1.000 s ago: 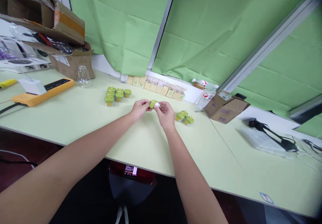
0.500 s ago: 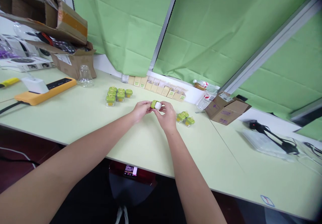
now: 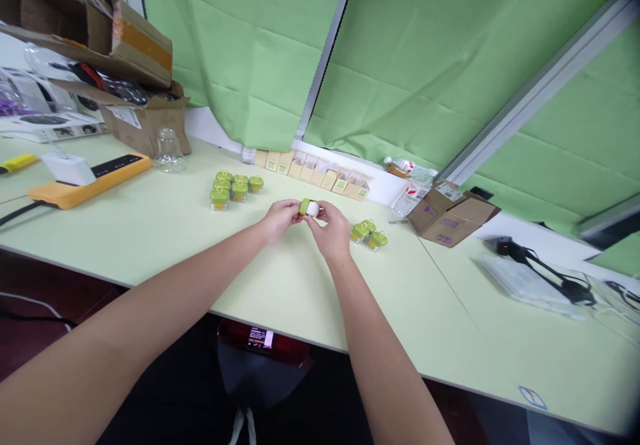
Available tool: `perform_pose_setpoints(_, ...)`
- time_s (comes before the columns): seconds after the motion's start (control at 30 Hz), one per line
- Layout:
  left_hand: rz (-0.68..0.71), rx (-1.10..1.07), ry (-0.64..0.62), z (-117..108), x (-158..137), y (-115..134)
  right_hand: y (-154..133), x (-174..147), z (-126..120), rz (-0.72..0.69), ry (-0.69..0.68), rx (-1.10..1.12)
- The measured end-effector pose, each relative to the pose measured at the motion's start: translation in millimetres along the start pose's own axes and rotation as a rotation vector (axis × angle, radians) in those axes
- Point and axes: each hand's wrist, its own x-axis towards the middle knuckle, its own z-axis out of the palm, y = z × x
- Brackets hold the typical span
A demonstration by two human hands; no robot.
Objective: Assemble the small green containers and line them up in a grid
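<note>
Above the middle of the table, both hands hold one small green-and-white piece, a green lid (image 3: pixel 305 207) with a rounded white part (image 3: pixel 313 209) set in it. My left hand (image 3: pixel 281 220) pinches its left side. My right hand (image 3: pixel 331 230) has thumb and fingers closed on its right side. The fingers partly hide it. Several small clear jars with green lids (image 3: pixel 239 188) stand grouped to the left of my hands. A smaller group of the same green-lidded jars (image 3: pixel 370 233) is just right of my right hand.
A row of small cardboard boxes (image 3: pixel 320 173) lines the wall. Plastic bottles (image 3: pixel 411 197) and an open carton (image 3: pixel 447 215) stand back right. At left are a glass jar (image 3: pixel 169 152), an orange power strip (image 3: pixel 95 178) and stacked cartons (image 3: pixel 145 122). A black device (image 3: pixel 540 268) lies right.
Both hands keep their grip on the lid piece, which has turned very slightly. The jar groups have not moved.
</note>
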Motion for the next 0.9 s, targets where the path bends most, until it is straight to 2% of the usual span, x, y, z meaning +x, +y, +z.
perform_pose_setpoints(0.17,0.016,0.001,-0.012,-1,1,-1,-5,-3,0,0.044,-0.023,-0.03)
perform_pose_setpoints(0.3,0.027,-0.021,0.008,1,0,0,-8,-3,2,0.064,-0.022,0.096)
perform_pose_setpoints(0.37,0.035,-0.02,0.015,2,-1,1,-9,-1,4,0.153,0.008,0.215)
perform_pose_setpoints(0.47,0.047,0.036,0.0,4,-2,2,-10,2,6,0.387,0.041,0.433)
perform_pose_setpoints(0.57,0.062,0.093,-0.039,4,-2,1,-11,5,4,0.578,-0.037,0.666)
perform_pose_setpoints(0.67,0.052,0.063,-0.073,3,-2,2,-12,8,-2,0.645,-0.098,0.834)
perform_pose_setpoints(0.9,-0.044,-0.049,-0.088,4,-4,9,-9,11,-10,0.728,-0.076,0.996)
